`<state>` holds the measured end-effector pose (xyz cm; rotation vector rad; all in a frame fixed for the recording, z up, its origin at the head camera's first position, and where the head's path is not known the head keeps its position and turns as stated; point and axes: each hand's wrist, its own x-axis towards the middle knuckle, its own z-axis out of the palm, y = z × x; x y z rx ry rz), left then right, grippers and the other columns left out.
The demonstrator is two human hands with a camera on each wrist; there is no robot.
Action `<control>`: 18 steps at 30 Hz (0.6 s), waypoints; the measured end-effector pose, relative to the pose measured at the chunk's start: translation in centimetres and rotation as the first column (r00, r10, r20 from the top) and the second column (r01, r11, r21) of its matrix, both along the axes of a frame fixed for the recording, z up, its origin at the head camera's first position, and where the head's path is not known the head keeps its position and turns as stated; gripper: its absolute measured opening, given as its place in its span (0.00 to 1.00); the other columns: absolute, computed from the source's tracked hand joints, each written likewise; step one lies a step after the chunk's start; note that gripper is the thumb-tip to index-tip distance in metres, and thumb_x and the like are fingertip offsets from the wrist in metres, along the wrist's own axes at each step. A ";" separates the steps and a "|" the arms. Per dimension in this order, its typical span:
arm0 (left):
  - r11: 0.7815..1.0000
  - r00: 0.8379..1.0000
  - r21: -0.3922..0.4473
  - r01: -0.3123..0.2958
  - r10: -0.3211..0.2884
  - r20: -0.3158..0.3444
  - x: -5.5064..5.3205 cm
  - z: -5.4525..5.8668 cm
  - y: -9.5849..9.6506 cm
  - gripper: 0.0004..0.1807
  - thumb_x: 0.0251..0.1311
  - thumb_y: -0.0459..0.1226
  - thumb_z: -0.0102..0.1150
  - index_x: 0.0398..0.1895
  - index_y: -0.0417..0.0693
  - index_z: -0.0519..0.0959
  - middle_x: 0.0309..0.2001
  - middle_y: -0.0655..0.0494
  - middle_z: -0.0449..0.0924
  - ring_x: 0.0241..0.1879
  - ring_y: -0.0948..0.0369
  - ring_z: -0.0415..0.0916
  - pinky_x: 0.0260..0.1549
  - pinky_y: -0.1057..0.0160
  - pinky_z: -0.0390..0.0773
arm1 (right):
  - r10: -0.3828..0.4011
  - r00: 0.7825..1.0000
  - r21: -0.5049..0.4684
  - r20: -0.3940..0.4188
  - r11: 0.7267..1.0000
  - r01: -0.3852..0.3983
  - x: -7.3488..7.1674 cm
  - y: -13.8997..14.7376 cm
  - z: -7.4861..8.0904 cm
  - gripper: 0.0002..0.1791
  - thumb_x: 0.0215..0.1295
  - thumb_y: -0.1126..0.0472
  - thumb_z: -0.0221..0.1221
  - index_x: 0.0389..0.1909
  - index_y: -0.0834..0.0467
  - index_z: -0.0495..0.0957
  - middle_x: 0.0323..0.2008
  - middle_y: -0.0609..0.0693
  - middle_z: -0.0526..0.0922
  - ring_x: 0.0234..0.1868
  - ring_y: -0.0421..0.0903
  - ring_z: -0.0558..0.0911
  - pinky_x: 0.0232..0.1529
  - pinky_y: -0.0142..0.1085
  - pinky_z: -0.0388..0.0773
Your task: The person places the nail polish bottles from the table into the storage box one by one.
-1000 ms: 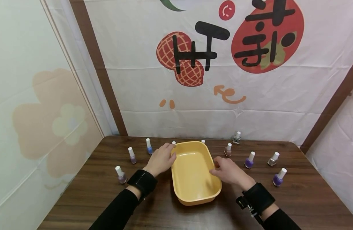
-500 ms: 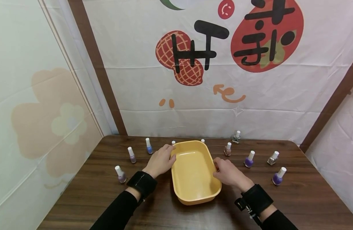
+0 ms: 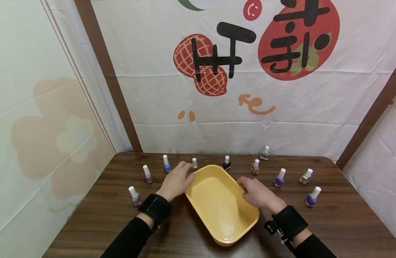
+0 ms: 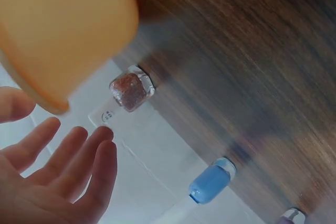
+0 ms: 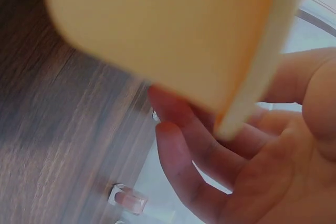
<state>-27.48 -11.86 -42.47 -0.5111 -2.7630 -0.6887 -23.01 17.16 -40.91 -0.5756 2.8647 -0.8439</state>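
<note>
A yellow plastic basin point(image 3: 222, 206) lies turned at an angle between the hands, its near end swung to the right. My right hand point(image 3: 257, 191) grips its right rim; in the right wrist view the thumb and curled fingers point(image 5: 178, 158) are on opposite sides of the rim. Near the far left corner, my left hand point(image 3: 177, 181) has loosely bent fingers point(image 4: 102, 174) close to the rim, with its thumb apart from them. Just beyond those fingertips stands a nail polish bottle with reddish-brown glitter point(image 4: 128, 92).
More white-capped nail polish bottles arc around the basin: a blue one point(image 3: 167, 165), lilac ones point(image 3: 148, 175) at left, a black one point(image 3: 226, 164) behind, a brownish-pink one point(image 3: 255, 167), then purple point(image 3: 279, 179) and silver point(image 3: 305, 177) at right. A printed cloth point(image 3: 236, 136) hangs behind the table.
The basin has turned, its far end coming closer and its near end swinging right. Bottles behind it show more fully. My left hand has shifted slightly left; the right keeps the rim.
</note>
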 end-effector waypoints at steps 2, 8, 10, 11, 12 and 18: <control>1.000 0.999 0.011 -0.011 0.011 0.035 0.0 0.0 -0.1 0.17 0.65 0.41 0.55 0.53 0.45 0.78 0.49 0.49 0.78 0.29 0.61 0.72 0.27 0.62 0.76 | 0.023 1.000 -0.010 0.000 1.000 -0.023 -0.1 0.0 -0.1 0.24 0.50 0.77 0.51 0.50 0.61 0.77 0.33 0.52 0.81 0.28 0.40 0.75 0.26 0.29 0.71; 0.996 0.991 0.081 -0.025 0.014 0.135 0.2 0.0 -0.4 0.17 0.65 0.42 0.56 0.53 0.45 0.79 0.49 0.50 0.81 0.46 0.57 0.78 0.45 0.54 0.80 | 0.064 0.998 -0.012 0.027 0.998 -0.064 -0.6 -0.4 0.0 0.24 0.53 0.77 0.48 0.49 0.56 0.79 0.33 0.51 0.83 0.28 0.40 0.76 0.27 0.31 0.73; 0.993 0.987 0.119 -0.019 0.000 0.162 0.3 -0.1 -0.5 0.17 0.65 0.42 0.55 0.53 0.45 0.79 0.48 0.50 0.81 0.48 0.56 0.78 0.47 0.53 0.80 | 0.080 0.997 -0.005 0.023 0.997 -0.080 -0.8 -0.6 0.1 0.24 0.54 0.77 0.48 0.49 0.56 0.79 0.32 0.51 0.83 0.27 0.39 0.75 0.27 0.30 0.72; 0.991 0.985 0.131 -0.015 -0.008 0.170 0.3 -0.2 -0.6 0.17 0.65 0.42 0.55 0.53 0.45 0.78 0.47 0.51 0.82 0.48 0.56 0.79 0.47 0.54 0.80 | 0.092 0.996 0.000 0.016 0.996 -0.092 -0.9 -0.6 0.2 0.24 0.54 0.77 0.48 0.49 0.57 0.79 0.32 0.51 0.83 0.26 0.39 0.75 0.26 0.30 0.72; 0.989 0.983 0.145 -0.008 -0.018 0.180 0.3 -0.3 -0.6 0.17 0.66 0.42 0.55 0.53 0.44 0.78 0.47 0.51 0.82 0.47 0.56 0.79 0.46 0.55 0.80 | 0.107 0.994 0.002 0.007 0.994 -0.107 -1.1 -0.7 0.2 0.24 0.54 0.77 0.48 0.49 0.57 0.79 0.32 0.52 0.83 0.26 0.39 0.74 0.26 0.30 0.71; 0.980 0.977 0.198 0.007 -0.048 0.206 0.8 -0.6 -1.1 0.17 0.66 0.41 0.55 0.55 0.44 0.78 0.46 0.52 0.83 0.46 0.58 0.79 0.46 0.56 0.80 | 0.238 0.971 -0.007 -0.016 0.971 -0.238 -2.2 -0.9 0.3 0.24 0.57 0.78 0.49 0.53 0.60 0.77 0.36 0.56 0.86 0.28 0.41 0.79 0.27 0.29 0.72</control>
